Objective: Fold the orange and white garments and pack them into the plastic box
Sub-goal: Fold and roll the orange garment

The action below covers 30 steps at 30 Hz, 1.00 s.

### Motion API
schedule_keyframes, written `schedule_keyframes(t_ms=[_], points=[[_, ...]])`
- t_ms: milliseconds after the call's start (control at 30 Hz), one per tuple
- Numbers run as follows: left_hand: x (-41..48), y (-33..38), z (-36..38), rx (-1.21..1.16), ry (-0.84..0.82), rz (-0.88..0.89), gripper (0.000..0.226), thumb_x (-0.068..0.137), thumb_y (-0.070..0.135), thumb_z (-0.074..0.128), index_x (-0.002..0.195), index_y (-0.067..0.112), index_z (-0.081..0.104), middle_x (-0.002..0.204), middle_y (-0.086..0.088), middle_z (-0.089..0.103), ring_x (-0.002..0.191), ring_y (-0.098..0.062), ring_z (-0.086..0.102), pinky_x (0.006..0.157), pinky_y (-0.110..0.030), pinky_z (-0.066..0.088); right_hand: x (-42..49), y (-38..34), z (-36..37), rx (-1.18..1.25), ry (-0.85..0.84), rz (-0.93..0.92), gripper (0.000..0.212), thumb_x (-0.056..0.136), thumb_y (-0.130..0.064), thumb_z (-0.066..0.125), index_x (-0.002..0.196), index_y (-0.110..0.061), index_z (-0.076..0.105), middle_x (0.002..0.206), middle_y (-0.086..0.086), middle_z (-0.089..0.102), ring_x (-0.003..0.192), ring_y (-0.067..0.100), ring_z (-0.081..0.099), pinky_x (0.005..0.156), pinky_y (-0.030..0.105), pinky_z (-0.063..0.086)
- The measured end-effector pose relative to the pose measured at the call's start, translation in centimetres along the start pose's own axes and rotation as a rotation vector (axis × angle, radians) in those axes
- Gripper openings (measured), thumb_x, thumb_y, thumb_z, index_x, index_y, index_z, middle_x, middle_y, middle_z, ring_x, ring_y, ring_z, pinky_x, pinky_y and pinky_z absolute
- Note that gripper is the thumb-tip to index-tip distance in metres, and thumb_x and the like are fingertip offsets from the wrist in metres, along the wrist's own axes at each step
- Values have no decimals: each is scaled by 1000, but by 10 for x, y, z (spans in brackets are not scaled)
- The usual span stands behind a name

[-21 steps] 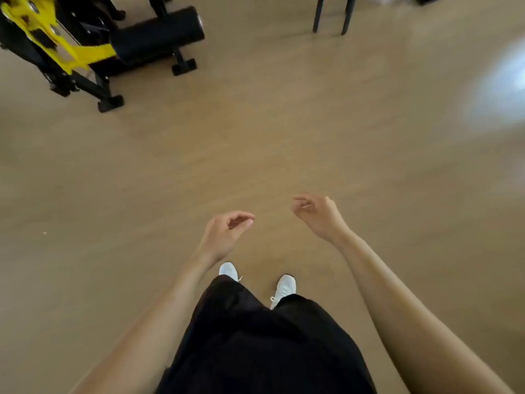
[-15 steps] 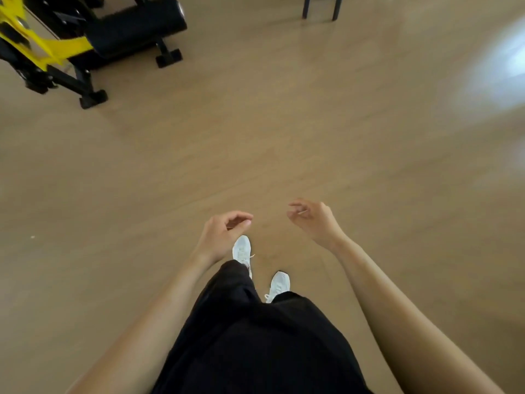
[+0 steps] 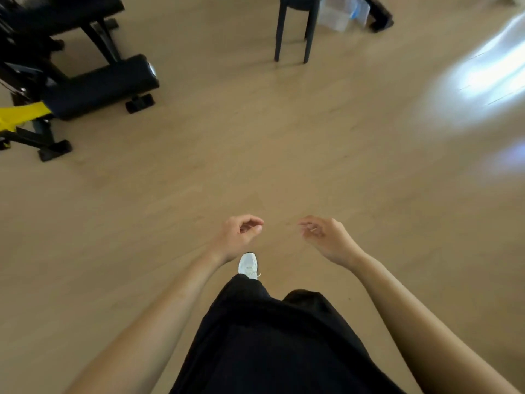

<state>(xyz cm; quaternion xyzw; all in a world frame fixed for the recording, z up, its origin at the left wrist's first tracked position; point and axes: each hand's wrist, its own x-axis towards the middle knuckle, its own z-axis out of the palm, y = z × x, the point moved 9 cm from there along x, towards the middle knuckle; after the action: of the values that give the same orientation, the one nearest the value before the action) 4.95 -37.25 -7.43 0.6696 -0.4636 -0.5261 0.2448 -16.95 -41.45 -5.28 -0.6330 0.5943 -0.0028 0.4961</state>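
Observation:
My left hand (image 3: 237, 236) and my right hand (image 3: 326, 238) hang in front of me over a wooden floor, both loosely curled with nothing in them. A clear plastic box (image 3: 339, 9) with a blue part stands on the floor at the far top edge, behind dark furniture legs. No orange or white garment is in view. Below my hands I see my black trousers (image 3: 272, 336) and one white shoe (image 3: 249, 265).
A black and yellow exercise bench (image 3: 93, 83) takes up the far left. Dark chair or stool legs (image 3: 294, 32) stand at the top centre, with another dark leg (image 3: 379, 15) beside the box. Bright light glares on the floor (image 3: 483, 78) at the right.
The view has tilted up and moved forward, bringing the furniture legs and the plastic box into sight. My left foot has stepped ahead. Both hands stay empty and curled.

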Motion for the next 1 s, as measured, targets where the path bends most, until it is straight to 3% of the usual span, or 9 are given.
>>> schedule_keyframes(t_ms=[133, 267, 333, 433, 533, 700, 833, 933, 1000], points=[[77, 45, -16, 45, -58, 29, 11, 94, 23, 67, 100, 26, 75, 100, 11, 75, 98, -10, 69, 91, -29, 52, 53, -24, -51, 26, 62, 7, 30, 99, -20, 58, 128, -19, 66, 114, -2, 70, 99, 13, 66, 96, 31, 52], [160, 90, -23, 79, -82, 45, 12, 93, 21, 67, 101, 21, 77, 101, 6, 77, 97, -12, 70, 91, -30, 53, 111, -30, -102, 98, 138, 49, 22, 94, -9, 58, 110, -19, 71, 90, -16, 67, 81, -4, 60, 77, 10, 44], [203, 111, -24, 109, -110, 38, 13, 94, 19, 67, 103, 18, 77, 102, 4, 77, 98, -14, 70, 89, -25, 52, 146, -30, -126, 118, 154, 53, 19, 93, -7, 59, 103, -17, 72, 91, -10, 71, 79, -3, 62, 78, 17, 45], [267, 141, -29, 161, -101, 22, 16, 95, 20, 66, 106, 16, 76, 104, 4, 76, 98, -10, 70, 87, -20, 51, 207, -28, -165, 152, 121, 49, 22, 95, -8, 57, 109, -16, 72, 96, -8, 71, 85, 9, 65, 88, 27, 48], [323, 173, -34, 151, -75, -13, 15, 95, 21, 66, 105, 19, 77, 103, 7, 76, 99, -5, 69, 89, -21, 52, 265, -34, -210, 118, 72, 11, 27, 95, -13, 58, 118, -16, 71, 100, -8, 72, 89, 12, 66, 92, 30, 50], [403, 222, -39, 78, -55, -56, 15, 95, 16, 65, 105, 14, 76, 102, 6, 75, 88, 12, 65, 80, -5, 45, 353, -55, -292, 37, 27, -35, 25, 95, -21, 61, 118, -20, 71, 106, 0, 73, 93, 17, 69, 91, 32, 52], [471, 244, -59, 0, 3, -96, 13, 94, 15, 66, 101, 16, 77, 101, 3, 77, 94, -4, 69, 84, -10, 48, 425, -72, -351, 24, 29, -17, 25, 96, -25, 62, 119, -19, 71, 107, -2, 73, 95, 18, 68, 92, 32, 52], [533, 254, -75, -53, 13, -117, 15, 90, 22, 66, 98, 20, 78, 101, 5, 78, 96, -11, 71, 90, -23, 51, 487, -87, -387, 10, 32, -2, 25, 96, -26, 62, 119, -19, 71, 105, -3, 73, 95, 17, 68, 92, 34, 52], [581, 264, -86, -62, -10, -134, 14, 92, 18, 66, 100, 16, 77, 101, 0, 77, 94, -11, 71, 87, -18, 50, 530, -98, -408, 1, 27, 10, 26, 98, -27, 60, 121, -18, 70, 107, -2, 74, 97, 18, 68, 93, 35, 53]])
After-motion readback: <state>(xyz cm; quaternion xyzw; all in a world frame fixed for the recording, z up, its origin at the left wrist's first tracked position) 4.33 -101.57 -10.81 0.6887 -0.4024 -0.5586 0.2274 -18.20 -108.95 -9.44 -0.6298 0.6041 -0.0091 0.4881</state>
